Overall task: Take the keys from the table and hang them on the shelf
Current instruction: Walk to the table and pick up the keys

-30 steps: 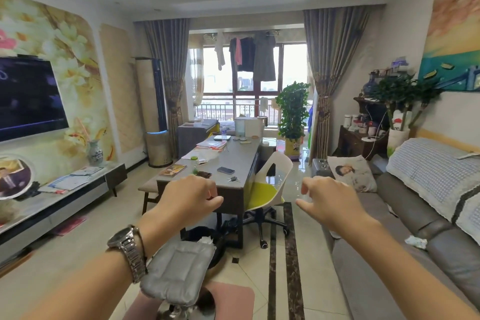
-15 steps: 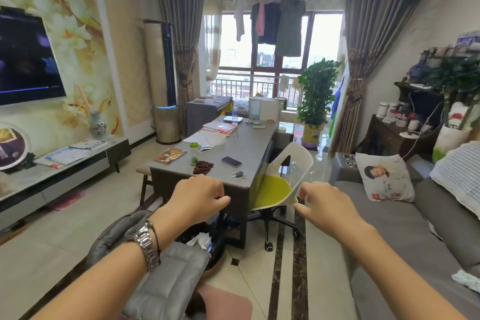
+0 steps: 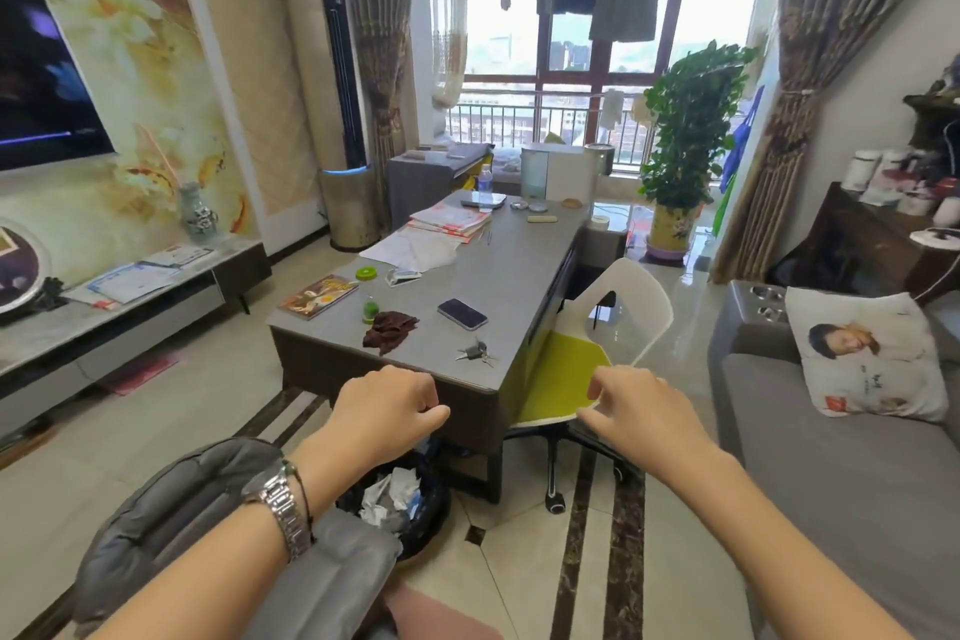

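A small bunch of keys (image 3: pixel 475 352) lies on the grey table (image 3: pixel 514 286) near its front right corner, just in front of a dark phone (image 3: pixel 462 313). My left hand (image 3: pixel 382 411), with a metal watch on the wrist, hovers in front of the table's near edge, fingers curled in and holding nothing. My right hand (image 3: pixel 636 418) is held out at the same height over the yellow chair seat, fingers loosely bent and apart, empty. Both hands are short of the keys. A dark wooden shelf (image 3: pixel 878 244) stands at the far right.
A white and yellow swivel chair (image 3: pixel 587 353) stands at the table's right side. A black bin (image 3: pixel 400 499) with paper sits under the table's near end. A grey padded chair (image 3: pixel 218 525) is below my left arm. The grey sofa (image 3: pixel 852 473) fills the right.
The view has moved forward and tilted down, so the table and keys are closer. Both hands stay stretched out in front in much the same pose.
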Available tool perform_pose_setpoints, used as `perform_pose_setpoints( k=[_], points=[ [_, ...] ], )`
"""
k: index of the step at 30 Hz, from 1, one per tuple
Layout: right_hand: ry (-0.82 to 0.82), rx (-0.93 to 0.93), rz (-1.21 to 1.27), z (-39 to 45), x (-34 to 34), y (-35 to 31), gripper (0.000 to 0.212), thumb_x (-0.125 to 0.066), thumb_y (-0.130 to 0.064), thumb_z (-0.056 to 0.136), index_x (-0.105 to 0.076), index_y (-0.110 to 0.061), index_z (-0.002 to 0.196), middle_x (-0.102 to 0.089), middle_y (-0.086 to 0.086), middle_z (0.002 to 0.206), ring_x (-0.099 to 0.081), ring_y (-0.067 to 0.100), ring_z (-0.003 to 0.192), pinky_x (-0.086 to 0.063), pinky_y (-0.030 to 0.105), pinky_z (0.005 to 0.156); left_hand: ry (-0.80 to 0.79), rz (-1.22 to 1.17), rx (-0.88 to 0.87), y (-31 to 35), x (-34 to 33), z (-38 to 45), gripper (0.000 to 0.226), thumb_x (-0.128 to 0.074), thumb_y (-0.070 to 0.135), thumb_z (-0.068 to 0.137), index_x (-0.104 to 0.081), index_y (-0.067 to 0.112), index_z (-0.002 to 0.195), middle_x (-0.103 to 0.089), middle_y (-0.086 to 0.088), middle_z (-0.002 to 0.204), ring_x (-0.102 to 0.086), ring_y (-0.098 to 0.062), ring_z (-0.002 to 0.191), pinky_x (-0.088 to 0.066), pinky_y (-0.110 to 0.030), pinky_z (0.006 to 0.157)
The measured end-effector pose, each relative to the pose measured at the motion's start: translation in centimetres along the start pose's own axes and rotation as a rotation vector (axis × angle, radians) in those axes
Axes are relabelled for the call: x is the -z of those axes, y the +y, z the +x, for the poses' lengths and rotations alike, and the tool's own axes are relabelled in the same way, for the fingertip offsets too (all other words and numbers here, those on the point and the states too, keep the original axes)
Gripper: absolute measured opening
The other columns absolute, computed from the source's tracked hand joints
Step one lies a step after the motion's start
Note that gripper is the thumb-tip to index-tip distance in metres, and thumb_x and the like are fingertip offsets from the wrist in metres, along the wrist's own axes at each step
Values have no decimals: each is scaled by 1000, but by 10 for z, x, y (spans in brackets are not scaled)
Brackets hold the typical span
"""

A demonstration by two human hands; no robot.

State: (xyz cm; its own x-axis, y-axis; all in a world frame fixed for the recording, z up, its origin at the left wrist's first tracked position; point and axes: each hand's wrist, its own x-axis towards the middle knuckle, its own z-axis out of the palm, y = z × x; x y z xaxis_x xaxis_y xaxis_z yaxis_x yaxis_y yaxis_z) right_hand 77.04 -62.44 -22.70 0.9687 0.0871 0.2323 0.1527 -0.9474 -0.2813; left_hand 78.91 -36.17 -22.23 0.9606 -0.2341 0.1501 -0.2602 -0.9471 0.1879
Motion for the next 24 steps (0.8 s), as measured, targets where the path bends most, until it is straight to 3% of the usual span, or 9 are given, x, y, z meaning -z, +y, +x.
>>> perform_pose_setpoints(
  k=[4, 11, 17, 20, 24],
  points=[
    [-62, 17, 12, 68, -19, 28, 20, -59, -34, 84, -59, -18, 96, -65, 1, 94, -59, 20, 82, -49, 32, 67, -42, -20, 58, 0, -25, 51, 28, -51, 51, 85, -63, 26, 90, -69, 6, 90, -61, -10, 74, -55, -31, 67],
    [-163, 39, 92, 159, -76, 33, 18, -60, -32, 85, -59, -17, 95, -64, 2, 95, -59, 21, 85, -48, 33, 69, -60, -28, 117, -36, -68, 114, 24, -49, 46, 87, -63, 26, 90, -68, 8, 91, -54, -9, 73, -35, -22, 51],
    [-239, -57, 160, 235, -155, 26, 15, -62, -28, 83, -62, -18, 94, -67, 1, 95, -62, 21, 86, -55, 40, 74, -52, -137, 121, -86, -130, 194, 20, -49, 39, 88, -62, 25, 92, -66, 9, 88, -50, -3, 69, -26, -13, 49],
    [-243, -134, 182, 273, -197, 25, 14, -63, -27, 83, -62, -18, 95, -68, 0, 93, -61, 19, 81, -53, 34, 68, -39, -168, 88, -113, -168, 238, 20, -49, 38, 88, -63, 26, 93, -67, 8, 90, -54, -6, 76, -37, -17, 57],
    [-277, -227, 222, 311, -249, 28, 18, -63, -25, 84, -62, -17, 100, -67, 1, 92, -61, 20, 83, -53, 36, 70, -58, -242, 69, -134, -219, 278, 21, -51, 35, 89, -63, 24, 102, -67, 7, 103, -59, -10, 94, -48, -28, 81]
  ],
)
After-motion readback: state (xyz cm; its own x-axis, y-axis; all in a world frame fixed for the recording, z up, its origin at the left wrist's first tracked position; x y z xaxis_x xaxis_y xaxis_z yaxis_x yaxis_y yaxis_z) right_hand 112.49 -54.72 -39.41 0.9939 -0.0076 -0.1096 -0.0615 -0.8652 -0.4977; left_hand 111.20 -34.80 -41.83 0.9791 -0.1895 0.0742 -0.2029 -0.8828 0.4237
